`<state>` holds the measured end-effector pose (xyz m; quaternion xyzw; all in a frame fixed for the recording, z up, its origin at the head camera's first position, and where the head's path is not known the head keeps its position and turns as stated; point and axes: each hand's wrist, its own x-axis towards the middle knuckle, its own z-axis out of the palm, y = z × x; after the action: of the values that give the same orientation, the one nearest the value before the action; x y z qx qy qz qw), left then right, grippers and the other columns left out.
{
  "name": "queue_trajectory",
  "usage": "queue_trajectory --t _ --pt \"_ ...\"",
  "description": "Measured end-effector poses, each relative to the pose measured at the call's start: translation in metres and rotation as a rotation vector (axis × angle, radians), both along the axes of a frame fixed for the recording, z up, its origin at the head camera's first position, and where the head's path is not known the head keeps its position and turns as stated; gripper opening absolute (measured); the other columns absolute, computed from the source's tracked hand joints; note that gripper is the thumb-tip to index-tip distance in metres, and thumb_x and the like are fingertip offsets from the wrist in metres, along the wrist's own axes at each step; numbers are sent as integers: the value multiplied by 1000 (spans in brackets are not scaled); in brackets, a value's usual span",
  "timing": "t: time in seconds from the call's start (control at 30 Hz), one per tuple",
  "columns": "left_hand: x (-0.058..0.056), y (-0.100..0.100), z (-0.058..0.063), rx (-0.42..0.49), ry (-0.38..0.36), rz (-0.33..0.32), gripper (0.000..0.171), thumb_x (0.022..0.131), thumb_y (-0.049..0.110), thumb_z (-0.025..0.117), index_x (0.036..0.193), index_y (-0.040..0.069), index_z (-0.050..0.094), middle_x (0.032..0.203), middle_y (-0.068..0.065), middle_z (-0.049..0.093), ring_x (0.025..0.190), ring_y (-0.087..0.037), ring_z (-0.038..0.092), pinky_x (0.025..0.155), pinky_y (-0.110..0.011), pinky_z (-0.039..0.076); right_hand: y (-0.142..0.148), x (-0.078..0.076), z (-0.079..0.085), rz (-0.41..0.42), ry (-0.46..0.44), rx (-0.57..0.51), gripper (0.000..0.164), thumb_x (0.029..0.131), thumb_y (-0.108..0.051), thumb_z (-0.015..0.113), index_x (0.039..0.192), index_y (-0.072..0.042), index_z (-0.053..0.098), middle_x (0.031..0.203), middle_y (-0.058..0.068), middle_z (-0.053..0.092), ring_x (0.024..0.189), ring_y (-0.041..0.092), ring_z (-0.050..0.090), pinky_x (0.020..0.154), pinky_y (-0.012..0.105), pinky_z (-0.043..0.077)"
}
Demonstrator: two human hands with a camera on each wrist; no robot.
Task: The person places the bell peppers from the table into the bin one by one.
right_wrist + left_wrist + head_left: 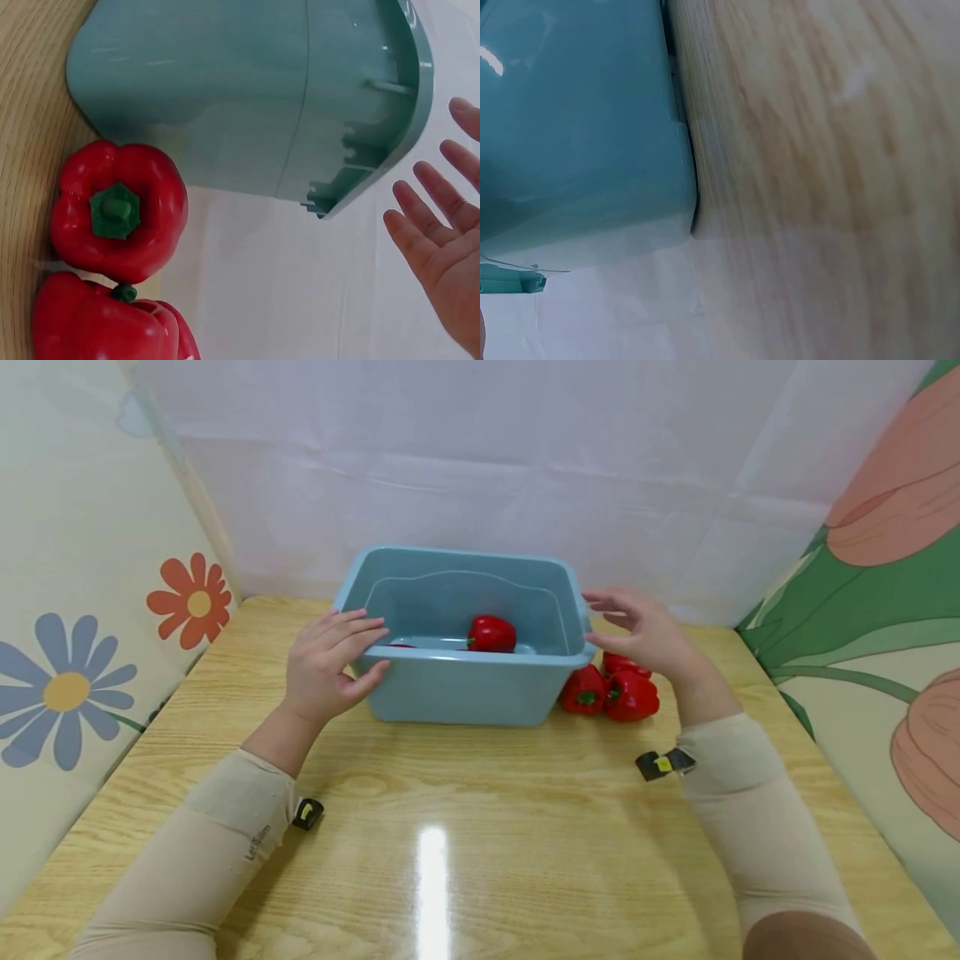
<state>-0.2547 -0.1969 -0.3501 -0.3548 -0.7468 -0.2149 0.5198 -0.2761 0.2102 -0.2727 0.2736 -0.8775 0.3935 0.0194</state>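
A light blue plastic bin [457, 693] stands on the table, its front wall facing me. Inside lies a red bell pepper [495, 633], and a sliver of something red shows at the left behind the front rim. My left hand [330, 660] rests over the bin's left rim near the front corner, fingers extended. Beside the right rim is my right hand [637, 627], thumb and fingers spread; the right wrist view shows its fingers apart from the rim. Several red bell peppers [161, 217] sit on the table against or close to the bin's right side.
The wooden table [480, 785] reaches back to a white sheet [480, 468] hanging behind the bin. Floral panels stand at the left and right. Each sleeve has a small black strap piece [307, 814] at the cuff.
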Motion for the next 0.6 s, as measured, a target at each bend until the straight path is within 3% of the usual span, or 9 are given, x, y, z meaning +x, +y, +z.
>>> queue_trajectory --t 0.3,0.6 --pt "1 0 1 -7 -2 9 39 77 35 60 100 6 71 101 -9 69 100 -30 61 89 -49 42 14 0 -5 -37 20 -8 53 83 -19 66 132 -12 47 132 8 47 120 28 45 100 45 35" --pt "2 0 1 -8 -1 8 39 76 35 60 99 5 71 99 -10 69 99 -31 61 88 -50 43 27 5 -21 -181 -65 44 51 86 -31 61 132 -13 47 132 8 47 117 30 48 93 46 43"
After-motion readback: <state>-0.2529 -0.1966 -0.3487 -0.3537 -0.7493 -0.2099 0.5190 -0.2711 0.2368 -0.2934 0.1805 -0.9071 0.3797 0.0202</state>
